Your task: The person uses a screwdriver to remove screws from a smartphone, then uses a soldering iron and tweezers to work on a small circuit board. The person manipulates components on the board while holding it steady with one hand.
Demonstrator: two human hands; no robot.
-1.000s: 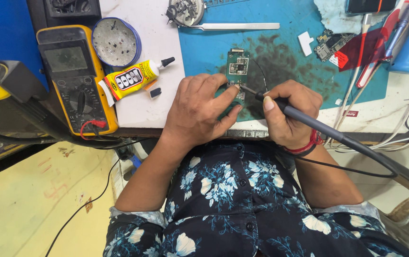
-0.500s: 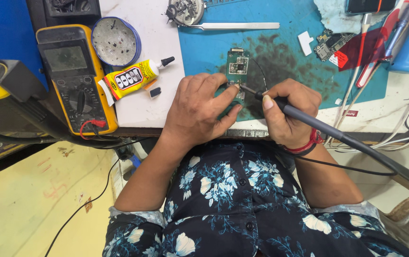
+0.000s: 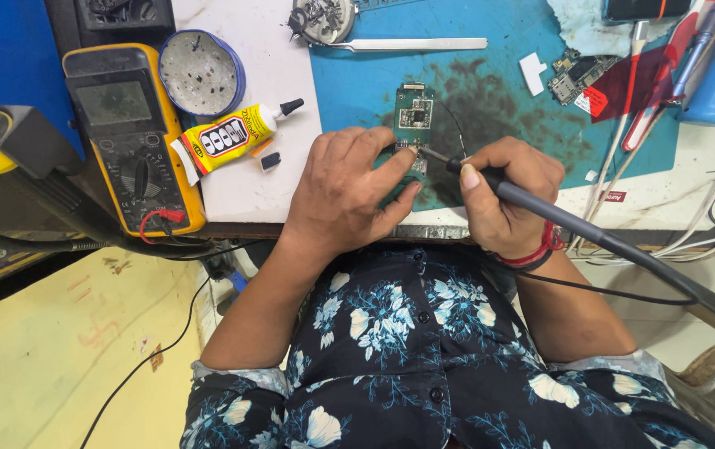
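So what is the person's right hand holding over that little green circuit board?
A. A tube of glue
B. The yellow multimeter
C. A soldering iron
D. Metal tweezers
C: the right hand grips a dark soldering iron with a trailing cord, its tip at the lower end of the green circuit board, which the left hand steadies.

A person seen from above wears a dark navy, short-sleeved shirt (image 3: 424, 333) printed with pale blue and white flowers and leafy sprigs. A row of small dark buttons (image 3: 434, 318) runs down the front placket. The sleeves end above the elbows in lighter, patterned cuffs (image 3: 241, 378), leaving both forearms bare. A band of red thread (image 3: 532, 254) circles the right wrist. Both hands, the left (image 3: 349, 187) and the right (image 3: 503, 195), are bare, without gloves or rings visible.
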